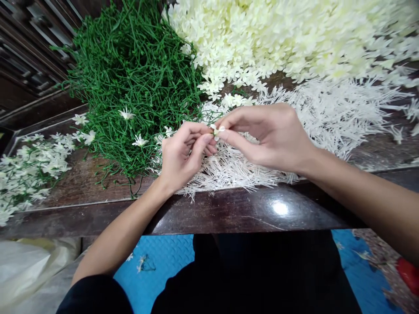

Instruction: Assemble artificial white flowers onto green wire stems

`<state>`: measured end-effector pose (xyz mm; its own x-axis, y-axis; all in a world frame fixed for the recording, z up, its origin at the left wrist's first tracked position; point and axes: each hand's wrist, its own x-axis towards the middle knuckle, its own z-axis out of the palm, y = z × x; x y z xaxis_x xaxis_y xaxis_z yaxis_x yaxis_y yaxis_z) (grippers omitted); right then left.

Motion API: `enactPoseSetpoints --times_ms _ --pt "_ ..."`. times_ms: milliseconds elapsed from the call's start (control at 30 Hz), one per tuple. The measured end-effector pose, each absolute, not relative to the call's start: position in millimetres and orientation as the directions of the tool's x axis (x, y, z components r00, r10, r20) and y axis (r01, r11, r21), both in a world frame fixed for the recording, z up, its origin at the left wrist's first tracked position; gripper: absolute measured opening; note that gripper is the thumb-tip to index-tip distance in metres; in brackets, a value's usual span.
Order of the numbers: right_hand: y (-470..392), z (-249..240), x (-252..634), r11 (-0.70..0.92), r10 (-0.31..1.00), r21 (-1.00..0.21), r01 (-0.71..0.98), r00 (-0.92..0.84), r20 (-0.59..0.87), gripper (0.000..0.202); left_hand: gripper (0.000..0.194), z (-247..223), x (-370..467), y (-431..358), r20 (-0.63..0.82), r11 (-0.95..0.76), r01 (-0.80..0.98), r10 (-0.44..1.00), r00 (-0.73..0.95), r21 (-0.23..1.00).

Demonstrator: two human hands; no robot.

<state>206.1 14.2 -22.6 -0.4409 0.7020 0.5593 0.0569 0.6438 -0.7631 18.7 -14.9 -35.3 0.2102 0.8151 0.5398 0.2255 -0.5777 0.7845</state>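
My left hand (188, 152) and my right hand (268, 137) meet at the middle of the view, fingertips almost touching. Between them is a small white flower (217, 130), pinched by my right thumb and fingers. My left thumb and forefinger close on its green stem just below the petals; much of the stem is hidden. Beneath both hands spreads a heap of thin white stamen pieces (235, 168). A big tangle of green stems (131, 78) lies beyond my left hand, and loose cream petals (278, 39) are piled beyond my right.
Flowers on green stems (36, 163) lie at the far left of the dark wooden bench (222, 211). Carved dark wood (32, 48) stands at the upper left. Below the bench are a blue mat (157, 279), a pale bag (29, 270) and a red object (407, 274).
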Motion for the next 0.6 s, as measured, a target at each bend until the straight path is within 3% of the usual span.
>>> enactPoseSetpoints --times_ms 67,167,267,400,600 --pt "20.9 -16.1 211.9 0.582 0.753 -0.813 0.027 -0.397 0.525 0.005 0.004 -33.6 16.8 -11.1 0.518 -0.542 0.153 0.838 0.174 0.826" --pt "34.8 -9.6 223.5 0.501 0.857 -0.858 0.112 -0.2 0.475 0.009 0.012 -32.1 12.1 -5.5 0.458 -0.462 0.04 0.885 0.088 0.886" --pt "46.5 -9.8 232.8 0.38 0.921 -0.851 0.362 -0.063 0.385 0.005 0.019 -30.3 8.4 -3.0 0.382 -0.381 -0.047 0.924 0.021 0.924" --pt "52.7 -17.6 236.8 0.371 0.929 -0.67 0.643 -0.259 0.265 0.006 0.029 -27.1 8.3 -4.8 0.277 -0.275 -0.086 0.961 0.01 0.958" --pt "58.3 -37.4 239.1 0.522 0.853 -0.44 0.73 -0.446 0.272 0.023 0.055 -28.3 11.3 -6.7 0.247 -0.245 -0.116 0.969 0.01 0.963"
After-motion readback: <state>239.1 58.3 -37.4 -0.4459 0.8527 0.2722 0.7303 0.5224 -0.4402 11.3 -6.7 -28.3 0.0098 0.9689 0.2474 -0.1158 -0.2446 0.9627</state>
